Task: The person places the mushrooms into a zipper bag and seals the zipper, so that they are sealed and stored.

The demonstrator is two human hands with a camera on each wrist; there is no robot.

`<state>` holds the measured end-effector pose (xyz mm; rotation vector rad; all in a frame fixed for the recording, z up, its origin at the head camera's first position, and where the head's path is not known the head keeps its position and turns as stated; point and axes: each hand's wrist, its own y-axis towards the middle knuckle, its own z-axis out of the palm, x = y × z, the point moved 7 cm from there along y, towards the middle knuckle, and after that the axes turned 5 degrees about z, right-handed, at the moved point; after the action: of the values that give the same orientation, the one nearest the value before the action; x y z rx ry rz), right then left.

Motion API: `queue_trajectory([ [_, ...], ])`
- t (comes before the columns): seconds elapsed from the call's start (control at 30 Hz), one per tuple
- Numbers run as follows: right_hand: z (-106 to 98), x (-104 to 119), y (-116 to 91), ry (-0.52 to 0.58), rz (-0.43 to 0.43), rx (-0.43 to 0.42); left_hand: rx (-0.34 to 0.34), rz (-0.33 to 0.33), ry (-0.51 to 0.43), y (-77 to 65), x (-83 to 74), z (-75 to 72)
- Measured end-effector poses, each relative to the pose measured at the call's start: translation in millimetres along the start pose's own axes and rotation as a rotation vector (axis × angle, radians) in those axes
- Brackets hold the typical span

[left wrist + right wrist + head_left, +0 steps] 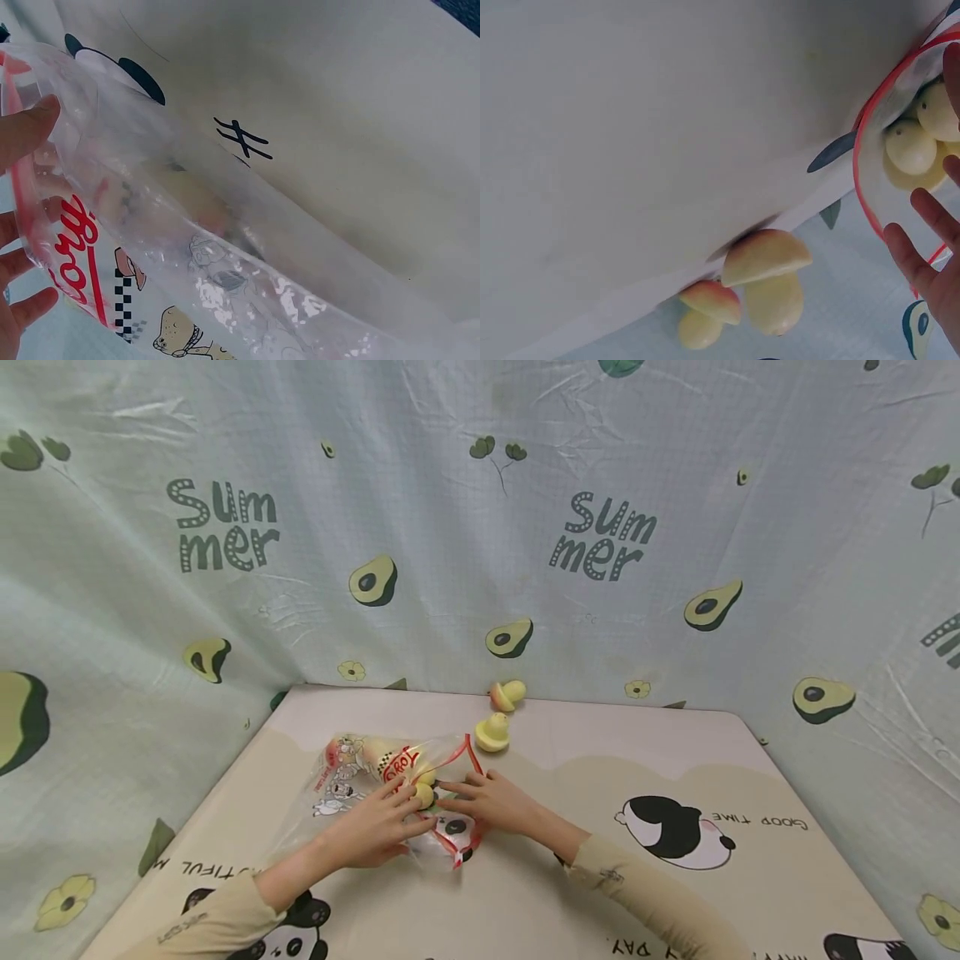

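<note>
A clear zip bag (pixel 341 781) with a red-edged mouth and printed cartoons lies on the table, its mouth turned toward the right. Inside are several yellow mushroom-shaped toys (pixel 911 146), blurred by the plastic in the left wrist view. My left hand (pixel 367 837) reaches over the near side of the mouth, fingers spread and touching the bag. In the left wrist view its thumb (pixel 34 127) lies against the plastic by the red edge. My right hand (pixel 498 802) is at the right of the mouth, fingers fairly straight and pointing into the opening.
Two more mushroom-shaped toys, a yellow one (pixel 492 734) and a reddish-yellow one (pixel 509 695), stand beyond the bag near the table's far edge. A patterned curtain (pixel 450 527) closes off the back and sides. Panda drawings decorate the tablecloth (pixel 540 893).
</note>
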<state>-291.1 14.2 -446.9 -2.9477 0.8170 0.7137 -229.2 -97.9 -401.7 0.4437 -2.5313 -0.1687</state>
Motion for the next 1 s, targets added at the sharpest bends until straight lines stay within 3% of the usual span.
queue_trajectory([
  [0.17, 2, -6, -4, 0.03, 0.019, 0.02, 0.002, 0.0, 0.007, -0.7, -0.1, 0.9],
  [0.47, 3, -20, -13, 0.09, 0.045, -0.039, 0.0, 0.003, 0.005, -0.8, 0.2, 1.4],
  [0.8, -2, -50, -23, 0.175, 0.121, -0.223, -0.007, 0.007, 0.004, -0.8, -0.5, 0.3],
  [1.0, 3, -66, -25, 0.206, 0.192, -0.224, -0.001, 0.015, 0.015, -2.3, -3.0, 0.0],
])
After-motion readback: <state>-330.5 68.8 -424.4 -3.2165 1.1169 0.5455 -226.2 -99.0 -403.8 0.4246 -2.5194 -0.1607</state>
